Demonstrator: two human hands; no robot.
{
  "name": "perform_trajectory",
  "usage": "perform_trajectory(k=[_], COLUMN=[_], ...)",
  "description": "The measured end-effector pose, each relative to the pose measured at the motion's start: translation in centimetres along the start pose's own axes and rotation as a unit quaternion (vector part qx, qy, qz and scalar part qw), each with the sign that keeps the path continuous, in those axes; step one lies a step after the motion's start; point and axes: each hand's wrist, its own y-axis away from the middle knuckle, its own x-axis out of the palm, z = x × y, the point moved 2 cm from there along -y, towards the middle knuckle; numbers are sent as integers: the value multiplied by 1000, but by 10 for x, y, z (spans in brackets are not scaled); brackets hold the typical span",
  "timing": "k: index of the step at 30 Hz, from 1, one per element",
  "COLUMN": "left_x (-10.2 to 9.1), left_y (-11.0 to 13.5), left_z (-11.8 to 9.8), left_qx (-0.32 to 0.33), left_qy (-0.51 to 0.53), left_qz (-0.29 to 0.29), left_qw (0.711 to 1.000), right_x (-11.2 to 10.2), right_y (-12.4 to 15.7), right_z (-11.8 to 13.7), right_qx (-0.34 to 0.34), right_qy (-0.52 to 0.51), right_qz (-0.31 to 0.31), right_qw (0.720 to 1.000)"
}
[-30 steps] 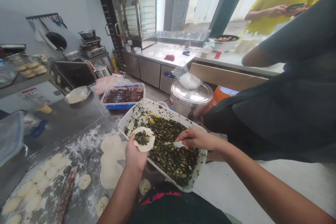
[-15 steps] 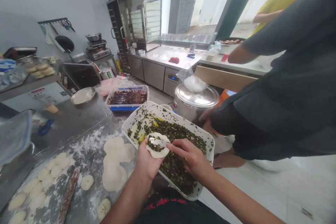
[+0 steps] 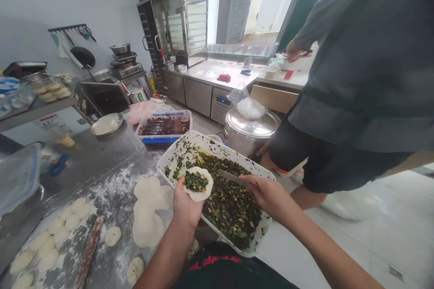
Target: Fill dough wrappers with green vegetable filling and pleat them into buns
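Observation:
My left hand (image 3: 189, 205) holds a round dough wrapper (image 3: 205, 192) from below, over the near left side of a white tub (image 3: 179, 142). A mound of chopped green filling (image 3: 195, 181) lies on the wrapper. Closed around the handle of a flat metal spatula (image 3: 232, 178), my right hand (image 3: 267, 194) is above the tub, and the blade is at the green filling (image 3: 233, 221) in it. Left of the tub, several rolled wrappers (image 3: 149, 216) overlap on the floured worktop (image 3: 115, 194).
A rolling pin (image 3: 88, 253) and several dough balls (image 3: 50, 239) lie at the left. Behind the tub stands a box of dark filling (image 3: 164, 125). A lidded steel pot (image 3: 252, 124) is beyond it. A co-worker (image 3: 359, 63) stands close on the right.
My right hand has drawn the spatula off the wrapper, rightward to the filling in the tub. My left hand has shifted slightly left. The co-worker has moved, arm now stretched over the back counter.

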Motion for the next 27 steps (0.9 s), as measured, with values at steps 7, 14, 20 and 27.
perform_trajectory(k=[7, 14, 20, 27], left_x=[2, 1, -2, -6], left_y=[5, 4, 4, -2], left_z=[11, 9, 13, 0], left_qx=[-67, -67, -46, 5], left_qy=[-30, -34, -50, -38], left_qz=[30, 48, 20, -16], left_qw=[997, 996, 997, 999], right_x=[5, 6, -6, -3], right_y=[2, 2, -6, -27], right_z=[32, 39, 37, 1], right_qx=[-141, -177, -100, -13], right_qy=[-46, 2, -76, 210], right_qz=[-45, -4, 118, 106], right_qw=[988, 984, 985, 972])
